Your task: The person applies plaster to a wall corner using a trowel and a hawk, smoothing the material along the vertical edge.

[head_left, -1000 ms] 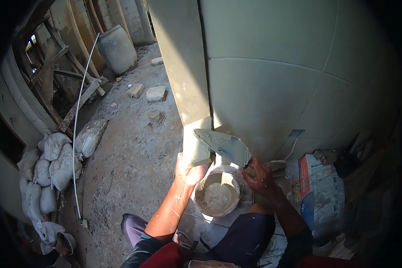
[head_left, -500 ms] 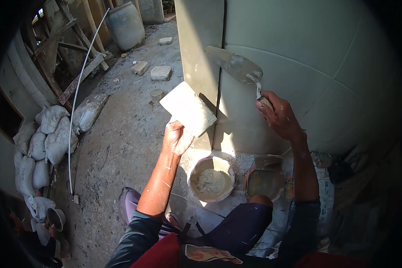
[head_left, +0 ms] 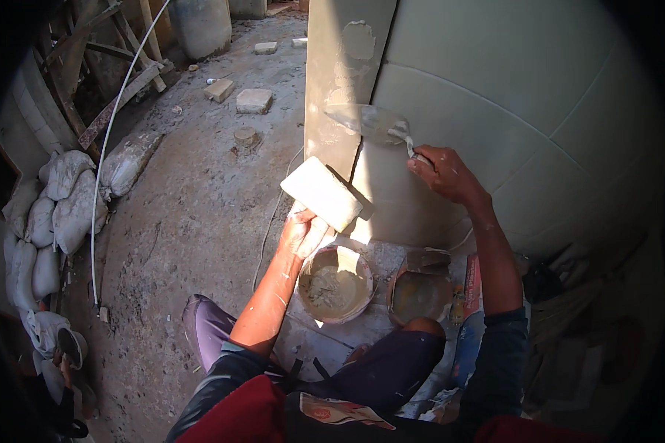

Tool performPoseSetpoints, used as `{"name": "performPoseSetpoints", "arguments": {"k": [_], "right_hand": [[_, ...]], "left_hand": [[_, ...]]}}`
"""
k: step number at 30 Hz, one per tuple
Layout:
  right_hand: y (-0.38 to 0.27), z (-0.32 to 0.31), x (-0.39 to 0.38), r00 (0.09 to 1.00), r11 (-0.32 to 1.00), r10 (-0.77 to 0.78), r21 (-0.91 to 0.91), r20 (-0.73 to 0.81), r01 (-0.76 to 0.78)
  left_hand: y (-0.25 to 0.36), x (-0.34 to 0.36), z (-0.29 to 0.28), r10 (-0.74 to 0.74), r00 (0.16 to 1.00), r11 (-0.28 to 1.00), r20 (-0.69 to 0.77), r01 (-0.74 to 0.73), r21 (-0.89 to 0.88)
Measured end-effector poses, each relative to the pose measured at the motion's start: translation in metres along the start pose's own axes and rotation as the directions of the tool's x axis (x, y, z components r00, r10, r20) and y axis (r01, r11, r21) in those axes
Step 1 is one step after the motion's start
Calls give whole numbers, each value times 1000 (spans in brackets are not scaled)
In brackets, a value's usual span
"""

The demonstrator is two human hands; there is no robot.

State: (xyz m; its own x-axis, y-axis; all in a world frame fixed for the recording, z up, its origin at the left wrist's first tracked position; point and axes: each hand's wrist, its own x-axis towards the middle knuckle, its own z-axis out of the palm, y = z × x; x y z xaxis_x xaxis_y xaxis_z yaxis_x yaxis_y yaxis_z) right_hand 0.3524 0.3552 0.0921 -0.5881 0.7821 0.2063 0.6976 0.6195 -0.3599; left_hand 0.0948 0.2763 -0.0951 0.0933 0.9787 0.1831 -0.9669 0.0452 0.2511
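The trowel (head_left: pixel 373 124) is stretching in front of the pillar (head_left: pixel 334 88), its handle sitting in the tightly curled right hand (head_left: pixel 448 175); whether the blade is touching, I cannot tell. The left hand (head_left: pixel 304 232) is clasping a pale flat board (head_left: pixel 321 193) by its near edge.

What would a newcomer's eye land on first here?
The sunlit flat board in the left hand glares near the centre. Next comes the trowel in the right hand, before the patched pillar. Below the board sits a round bucket of grey mix.
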Motion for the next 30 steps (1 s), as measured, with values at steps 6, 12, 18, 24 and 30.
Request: {"name": "performPoseSetpoints", "arguments": {"k": [6,12,18,24,30], "right_hand": [[-32,-16,-33,941,996,-85,8,-329,93],[-24,36,-108,888,929,-359,-200,-288,310],[-14,54,-82,836,898,-419,-294,-353,326],[-14,6,13,969,992,-127,-53,-211,118],[-79,-74,30,949,924,160,378,-270,-49]], "left_hand": [[0,21,18,75,996,996,-50,-72,59],[12,32,23,71,997,989,-42,-65,131],[6,20,47,-34,999,987,-18,36,156],[-10,20,42,112,983,969,-144,-76,237],[-41,28,-20,189,880,976,-437,-120,182]]}}
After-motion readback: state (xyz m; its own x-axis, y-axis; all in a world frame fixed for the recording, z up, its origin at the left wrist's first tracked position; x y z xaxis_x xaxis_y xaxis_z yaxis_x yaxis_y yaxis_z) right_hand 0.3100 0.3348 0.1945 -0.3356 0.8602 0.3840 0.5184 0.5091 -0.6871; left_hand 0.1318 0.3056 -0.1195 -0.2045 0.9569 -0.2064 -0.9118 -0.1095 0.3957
